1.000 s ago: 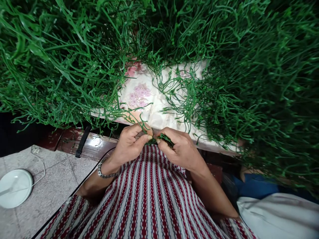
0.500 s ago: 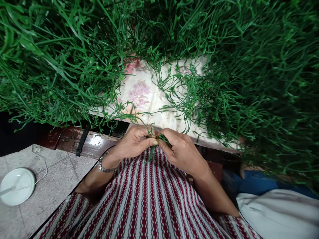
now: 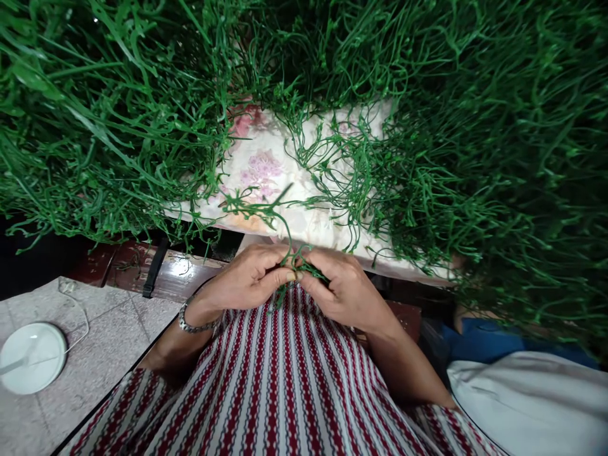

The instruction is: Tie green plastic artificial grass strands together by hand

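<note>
Close to my lap, my left hand (image 3: 259,273) pinches thin green plant stems (image 3: 289,237) between thumb and forefinger. My right hand (image 3: 335,282) meets it tip to tip, its thumb and forefinger closed on the same stems. A short tuft of green hangs below the fingertips, and one longer sprig curves up over the cloth edge. Just beyond my hands lies a pale floral cloth (image 3: 261,168) with loose stems (image 3: 342,171) scattered on its right half. Exactly which stems each hand grips is partly hidden by the fingers.
Large heaps of green stems rise at the left (image 3: 95,126), the back and the right (image 3: 498,158). A round white object (image 3: 33,358) with a cord rests on tiles at lower left. Beside me at lower right is light grey fabric (image 3: 527,399) near blue cloth.
My fingertips have drawn together on the stems, both thumbs now nearly touching. The sprig above them stands out more over the cloth. The view has shifted slightly.
</note>
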`<action>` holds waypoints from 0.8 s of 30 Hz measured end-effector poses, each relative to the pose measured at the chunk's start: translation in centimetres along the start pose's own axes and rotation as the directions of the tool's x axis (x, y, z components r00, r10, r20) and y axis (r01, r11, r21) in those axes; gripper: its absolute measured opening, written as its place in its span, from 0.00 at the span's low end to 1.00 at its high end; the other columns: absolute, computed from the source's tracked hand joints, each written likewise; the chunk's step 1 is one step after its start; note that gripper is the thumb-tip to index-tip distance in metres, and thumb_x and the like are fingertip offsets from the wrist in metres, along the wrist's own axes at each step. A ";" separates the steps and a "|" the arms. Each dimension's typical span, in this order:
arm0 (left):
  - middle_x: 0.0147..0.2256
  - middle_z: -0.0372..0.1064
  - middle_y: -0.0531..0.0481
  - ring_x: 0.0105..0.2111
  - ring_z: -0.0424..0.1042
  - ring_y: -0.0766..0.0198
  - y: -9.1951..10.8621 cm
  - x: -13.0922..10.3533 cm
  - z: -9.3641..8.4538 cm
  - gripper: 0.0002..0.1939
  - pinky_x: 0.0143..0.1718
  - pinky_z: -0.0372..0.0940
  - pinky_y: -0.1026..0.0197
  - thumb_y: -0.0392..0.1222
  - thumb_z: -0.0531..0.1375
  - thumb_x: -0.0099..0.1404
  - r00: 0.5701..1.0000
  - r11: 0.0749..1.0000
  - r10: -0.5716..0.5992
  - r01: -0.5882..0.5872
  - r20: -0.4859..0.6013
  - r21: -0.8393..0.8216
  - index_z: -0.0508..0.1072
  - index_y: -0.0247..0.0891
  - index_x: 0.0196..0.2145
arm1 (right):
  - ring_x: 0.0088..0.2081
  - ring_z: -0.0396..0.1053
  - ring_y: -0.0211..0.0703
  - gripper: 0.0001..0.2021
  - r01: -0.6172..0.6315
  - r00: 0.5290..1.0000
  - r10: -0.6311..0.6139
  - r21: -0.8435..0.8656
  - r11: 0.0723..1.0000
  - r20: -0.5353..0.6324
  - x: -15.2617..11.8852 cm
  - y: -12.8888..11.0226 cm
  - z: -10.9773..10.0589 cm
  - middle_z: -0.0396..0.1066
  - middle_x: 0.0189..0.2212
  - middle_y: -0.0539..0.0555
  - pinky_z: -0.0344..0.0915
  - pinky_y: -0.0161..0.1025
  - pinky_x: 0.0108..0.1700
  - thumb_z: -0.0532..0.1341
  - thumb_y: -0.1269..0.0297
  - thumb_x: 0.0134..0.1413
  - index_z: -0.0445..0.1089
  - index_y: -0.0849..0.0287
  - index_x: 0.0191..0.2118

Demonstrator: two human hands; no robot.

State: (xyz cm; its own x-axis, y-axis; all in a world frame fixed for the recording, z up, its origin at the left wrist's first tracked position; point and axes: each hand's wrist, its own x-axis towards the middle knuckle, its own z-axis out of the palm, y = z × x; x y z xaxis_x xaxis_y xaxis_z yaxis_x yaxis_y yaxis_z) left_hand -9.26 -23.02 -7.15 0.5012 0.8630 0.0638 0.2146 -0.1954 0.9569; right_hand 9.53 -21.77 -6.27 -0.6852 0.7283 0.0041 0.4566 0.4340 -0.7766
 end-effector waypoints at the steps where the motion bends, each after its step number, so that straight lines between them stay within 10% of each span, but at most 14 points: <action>1: 0.22 0.60 0.55 0.23 0.57 0.70 0.1 0.1 -0.2 0.08 0.27 0.55 0.65 0.40 0.56 0.61 0.999 1.000 0.014 -0.013 0.040 -0.029 0.65 0.36 0.25 | 0.23 0.54 0.32 0.06 0.019 0.999 -0.020 0.030 0.999 0.031 0.1 0.1 -0.2 0.59 0.21 0.47 0.53 0.33 0.27 0.52 0.69 0.56 0.60 0.59 0.28; 10: 0.16 0.56 0.53 0.17 0.52 0.69 -0.7 0.7 -0.8 0.17 0.19 0.48 0.62 0.50 0.59 0.56 0.916 0.792 -0.157 0.340 0.368 -0.507 0.64 0.37 0.18 | 0.21 0.54 0.31 0.17 -0.006 0.884 -0.294 0.637 0.770 0.364 1.6 1.4 -2.1 0.58 0.20 0.47 0.52 0.32 0.24 0.49 0.53 0.59 0.62 0.60 0.28; 15: 0.17 0.56 0.55 0.18 0.53 0.71 -1.7 0.9 -0.3 0.14 0.19 0.49 0.65 0.47 0.61 0.55 0.972 0.790 -0.218 0.229 0.089 -0.569 0.65 0.36 0.21 | 0.23 0.53 0.31 0.13 -0.007 0.991 -0.060 0.494 0.870 0.120 1.3 0.9 -1.9 0.56 0.21 0.46 0.52 0.31 0.25 0.51 0.60 0.59 0.60 0.59 0.27; 24: 0.21 0.64 0.54 0.22 0.60 0.71 -0.8 1.1 1.4 0.09 0.24 0.56 0.68 0.42 0.61 0.57 0.910 0.927 -0.268 0.155 -0.316 -0.341 0.68 0.35 0.24 | 0.23 0.50 0.31 0.17 -0.109 0.976 0.138 0.174 0.979 -0.167 1.5 0.8 1.5 0.52 0.21 0.44 0.48 0.32 0.25 0.59 0.53 0.52 0.53 0.58 0.25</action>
State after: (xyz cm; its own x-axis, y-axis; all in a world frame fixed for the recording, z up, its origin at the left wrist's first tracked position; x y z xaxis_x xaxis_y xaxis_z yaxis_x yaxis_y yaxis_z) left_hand -7.67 -22.57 -8.30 0.1334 0.9850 -0.1092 -0.0088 0.1114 0.9937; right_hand 8.01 -21.09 -7.84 -0.5107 0.8598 0.0021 0.4225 0.2531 -0.8703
